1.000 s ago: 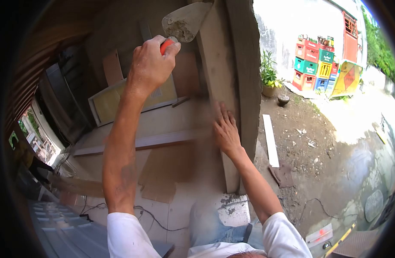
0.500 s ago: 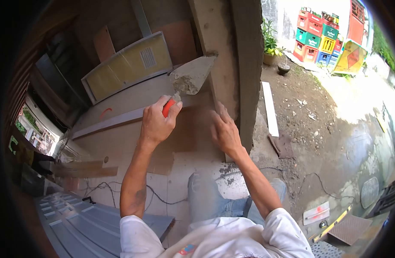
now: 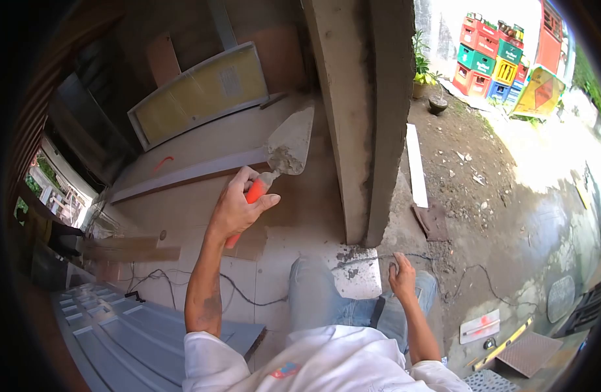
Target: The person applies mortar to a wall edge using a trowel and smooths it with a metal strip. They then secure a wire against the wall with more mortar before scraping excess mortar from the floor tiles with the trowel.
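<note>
My left hand (image 3: 235, 204) is closed around the orange-red handle of a trowel (image 3: 292, 140). Grey mortar clings to the blade near its neck, and the blade points up and away, left of the column. My right hand (image 3: 402, 277) is low on the right, above my jeans, its fingers loosely bent with nothing visible in them. Ahead stands a column (image 3: 390, 111) with a grey mortared face and a long board (image 3: 343, 124) along its left side. A white, mortar-spotted sheet (image 3: 356, 277) lies at its foot.
A grey panelled door (image 3: 137, 340) lies at lower left, with a dark cable (image 3: 248, 297) nearby. A framed yellowish panel (image 3: 199, 98) leans at the back. Outside are stacked bottle crates (image 3: 486, 59), a float (image 3: 480, 326) and a yellow level (image 3: 509, 340).
My right hand has left the column's board and dropped toward my knee. The trowel in my left hand has moved down and left, away from the column.
</note>
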Demonstrator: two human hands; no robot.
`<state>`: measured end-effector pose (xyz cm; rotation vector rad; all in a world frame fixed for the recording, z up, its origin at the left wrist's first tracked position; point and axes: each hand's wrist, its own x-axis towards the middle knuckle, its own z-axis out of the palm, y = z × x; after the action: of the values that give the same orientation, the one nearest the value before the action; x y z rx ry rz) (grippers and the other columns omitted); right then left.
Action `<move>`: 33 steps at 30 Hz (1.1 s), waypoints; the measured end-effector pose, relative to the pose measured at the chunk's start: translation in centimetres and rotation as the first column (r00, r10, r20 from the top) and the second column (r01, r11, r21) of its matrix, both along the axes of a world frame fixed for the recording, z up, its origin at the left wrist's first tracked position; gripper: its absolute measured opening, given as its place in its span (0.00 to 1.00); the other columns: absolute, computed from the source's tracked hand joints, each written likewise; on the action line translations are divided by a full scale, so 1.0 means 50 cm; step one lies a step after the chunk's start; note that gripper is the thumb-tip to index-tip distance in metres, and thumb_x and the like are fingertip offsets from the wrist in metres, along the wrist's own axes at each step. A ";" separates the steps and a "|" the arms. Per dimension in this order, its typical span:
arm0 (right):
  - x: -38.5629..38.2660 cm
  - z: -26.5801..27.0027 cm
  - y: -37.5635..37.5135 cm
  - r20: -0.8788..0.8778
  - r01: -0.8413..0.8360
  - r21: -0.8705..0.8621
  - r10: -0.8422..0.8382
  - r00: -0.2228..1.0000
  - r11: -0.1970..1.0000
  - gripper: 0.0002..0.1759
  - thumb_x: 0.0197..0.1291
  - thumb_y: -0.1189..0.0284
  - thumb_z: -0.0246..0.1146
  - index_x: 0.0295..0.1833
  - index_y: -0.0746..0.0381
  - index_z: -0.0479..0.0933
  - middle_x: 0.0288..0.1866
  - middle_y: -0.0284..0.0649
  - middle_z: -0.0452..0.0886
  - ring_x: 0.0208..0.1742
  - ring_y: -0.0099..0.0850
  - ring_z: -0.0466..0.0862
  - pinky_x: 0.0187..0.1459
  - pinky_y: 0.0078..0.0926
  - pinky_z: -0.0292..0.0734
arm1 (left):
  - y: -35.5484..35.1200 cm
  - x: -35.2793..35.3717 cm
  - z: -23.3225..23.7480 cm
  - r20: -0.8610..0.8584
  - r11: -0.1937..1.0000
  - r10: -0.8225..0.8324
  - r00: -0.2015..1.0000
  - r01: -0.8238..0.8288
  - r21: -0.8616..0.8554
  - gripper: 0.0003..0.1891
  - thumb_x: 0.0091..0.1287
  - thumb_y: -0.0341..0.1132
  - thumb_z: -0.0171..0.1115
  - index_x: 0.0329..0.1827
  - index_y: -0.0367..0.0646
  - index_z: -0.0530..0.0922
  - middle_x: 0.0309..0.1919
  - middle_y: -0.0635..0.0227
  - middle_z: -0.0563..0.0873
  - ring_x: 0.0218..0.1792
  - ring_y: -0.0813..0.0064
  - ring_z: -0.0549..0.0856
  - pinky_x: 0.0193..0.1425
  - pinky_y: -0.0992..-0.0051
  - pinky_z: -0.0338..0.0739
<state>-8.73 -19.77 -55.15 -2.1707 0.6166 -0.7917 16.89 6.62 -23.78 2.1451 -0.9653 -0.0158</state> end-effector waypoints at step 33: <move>-0.210 -0.118 0.058 -0.485 0.111 -0.383 -0.302 0.820 0.917 0.27 0.58 0.66 0.65 0.63 0.61 0.75 0.66 0.43 0.77 0.72 0.44 0.70 0.68 0.45 0.60 | -0.186 0.396 0.059 -0.547 0.752 -0.652 0.525 0.541 -0.377 0.24 0.63 0.50 0.70 0.36 0.31 0.81 0.26 0.58 0.84 0.22 0.74 0.80 0.26 0.74 0.70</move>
<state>-19.25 -16.88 -61.05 -2.7073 1.0876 -0.4003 36.68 -2.66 -20.84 1.3585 -1.1589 -0.9502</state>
